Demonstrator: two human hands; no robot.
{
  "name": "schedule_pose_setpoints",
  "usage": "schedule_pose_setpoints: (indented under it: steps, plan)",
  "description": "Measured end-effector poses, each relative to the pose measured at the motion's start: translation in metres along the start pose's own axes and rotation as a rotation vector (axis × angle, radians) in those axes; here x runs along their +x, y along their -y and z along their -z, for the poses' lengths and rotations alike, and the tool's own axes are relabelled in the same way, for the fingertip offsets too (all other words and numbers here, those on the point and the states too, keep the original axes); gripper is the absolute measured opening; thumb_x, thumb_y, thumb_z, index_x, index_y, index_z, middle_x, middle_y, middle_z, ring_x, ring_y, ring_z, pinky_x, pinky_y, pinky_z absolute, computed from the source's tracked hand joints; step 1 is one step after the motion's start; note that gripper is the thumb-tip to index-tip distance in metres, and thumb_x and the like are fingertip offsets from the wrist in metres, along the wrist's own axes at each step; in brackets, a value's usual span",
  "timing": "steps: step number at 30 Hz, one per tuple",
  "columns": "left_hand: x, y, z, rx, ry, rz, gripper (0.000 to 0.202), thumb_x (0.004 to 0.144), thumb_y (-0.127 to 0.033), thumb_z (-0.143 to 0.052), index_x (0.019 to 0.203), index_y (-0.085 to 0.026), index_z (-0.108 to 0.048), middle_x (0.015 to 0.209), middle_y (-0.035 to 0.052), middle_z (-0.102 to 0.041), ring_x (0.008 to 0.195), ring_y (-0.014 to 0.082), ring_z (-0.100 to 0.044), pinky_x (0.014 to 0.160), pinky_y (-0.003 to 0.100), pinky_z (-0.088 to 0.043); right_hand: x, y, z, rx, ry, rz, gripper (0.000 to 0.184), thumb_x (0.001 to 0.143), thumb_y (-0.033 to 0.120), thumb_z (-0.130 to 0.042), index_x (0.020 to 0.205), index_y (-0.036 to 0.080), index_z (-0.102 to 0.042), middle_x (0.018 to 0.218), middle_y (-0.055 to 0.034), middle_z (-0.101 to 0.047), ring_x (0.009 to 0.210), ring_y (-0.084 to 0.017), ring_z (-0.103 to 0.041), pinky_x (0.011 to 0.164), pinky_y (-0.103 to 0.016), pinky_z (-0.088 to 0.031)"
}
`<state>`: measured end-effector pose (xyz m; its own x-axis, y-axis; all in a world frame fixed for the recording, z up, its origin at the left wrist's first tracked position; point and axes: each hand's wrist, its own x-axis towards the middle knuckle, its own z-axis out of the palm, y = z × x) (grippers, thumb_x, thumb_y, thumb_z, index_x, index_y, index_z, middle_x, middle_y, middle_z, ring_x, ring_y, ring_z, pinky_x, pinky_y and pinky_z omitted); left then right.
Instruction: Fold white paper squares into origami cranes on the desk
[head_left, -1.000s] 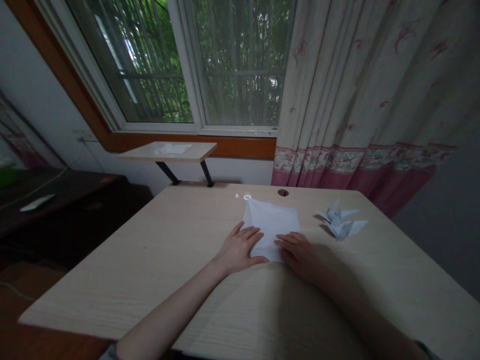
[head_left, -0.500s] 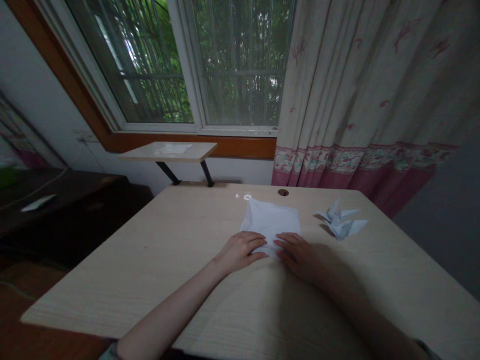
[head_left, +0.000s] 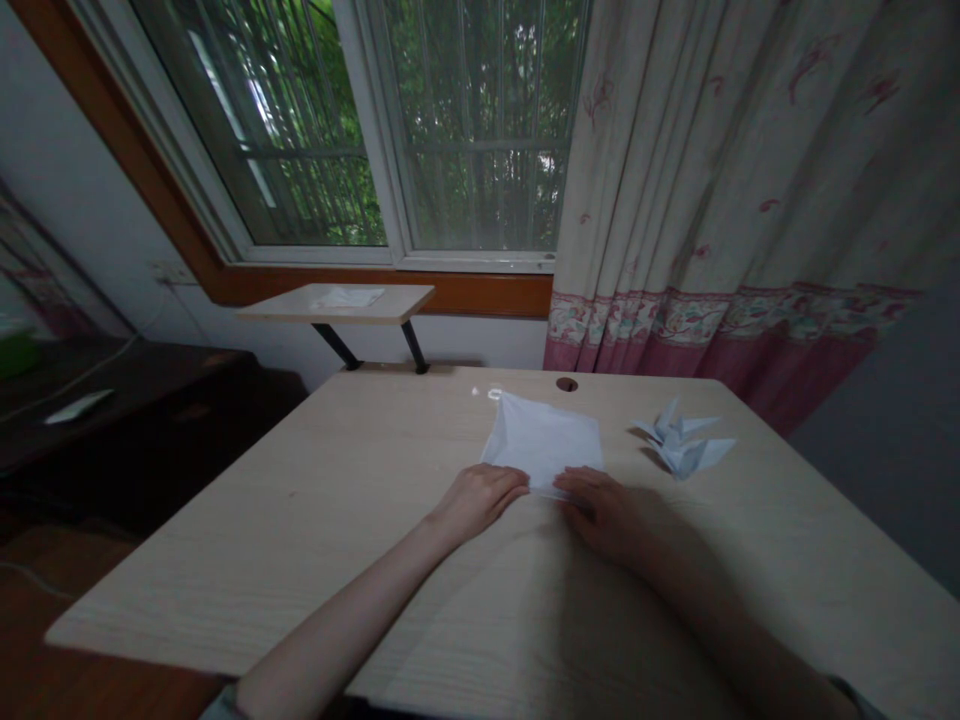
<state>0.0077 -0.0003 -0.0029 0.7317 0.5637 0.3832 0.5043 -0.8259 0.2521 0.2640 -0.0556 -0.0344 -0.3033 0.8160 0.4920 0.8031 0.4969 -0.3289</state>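
Note:
A sheet of white paper (head_left: 541, 440) lies flat on the pale wood-grain desk (head_left: 322, 500), with a crease or fold along its near side. My left hand (head_left: 476, 503) rests on the desk, its closed-up fingertips at the paper's near left edge. My right hand (head_left: 600, 512) lies in shadow, its fingertips on the paper's near corner. Between the hands, a narrow strip of paper shows. To the right of the sheet lie two folded paper cranes (head_left: 681, 440), out of reach of my fingertips.
Beyond the desk stands a small shelf table (head_left: 337, 303) with a white paper on it, below a window. A pink-bordered curtain (head_left: 712, 250) hangs at the right. A dark wooden cabinet (head_left: 112, 420) stands at the left, holding a small white object (head_left: 79, 405).
Both hands have slid back toward me. My left hand has come off the sheet to its edge, and the paper's near end looks shorter than before.

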Motion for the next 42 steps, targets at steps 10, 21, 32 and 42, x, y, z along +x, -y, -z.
schedule_pose_setpoints:
  steps: [10,21,32,42]
  plan:
    - [-0.001,0.003,-0.001,-0.01,-0.015,0.062,0.03,0.105,-0.033,-0.041,0.112,-0.017,-0.065,0.11,0.0066,-0.074,0.099,0.0211,-0.071,0.087,0.035,-0.058,0.004,0.002,0.009,-0.087,-0.065,-0.067,0.021,0.092,0.027,-0.054,0.099,0.024,-0.074,0.095,-0.0074,-0.077,0.099,-0.027,-0.07,0.097,-0.047,-0.052]
    - [0.0,0.001,0.003,0.023,0.02,0.151,0.024,0.104,-0.025,-0.041,0.112,-0.019,-0.062,0.113,0.006,-0.073,0.101,0.0215,-0.071,0.088,0.035,-0.057,0.008,0.003,0.014,-0.119,-0.107,-0.175,0.026,0.091,0.031,-0.06,0.113,0.022,-0.07,0.106,-0.01,-0.075,0.097,-0.028,-0.069,0.089,-0.042,-0.054]
    - [0.0,-0.003,0.005,-0.078,-0.016,0.101,0.028,0.106,-0.033,-0.037,0.111,-0.019,-0.061,0.111,0.0044,-0.073,0.1,0.0196,-0.071,0.088,0.032,-0.056,0.01,0.001,0.007,-0.072,-0.241,-0.292,0.042,0.097,0.048,-0.047,0.126,0.021,-0.058,0.118,-0.0156,-0.071,0.098,-0.03,-0.07,0.084,-0.044,-0.055]
    - [0.002,-0.001,0.002,-0.025,-0.052,0.067,0.021,0.103,-0.028,-0.046,0.119,-0.021,-0.057,0.118,0.0048,-0.071,0.105,0.0212,-0.068,0.092,0.038,-0.053,0.012,-0.01,-0.002,-0.059,-0.325,-0.155,0.041,0.099,0.048,-0.045,0.127,0.019,-0.055,0.118,-0.0145,-0.067,0.107,-0.03,-0.064,0.092,-0.048,-0.052]
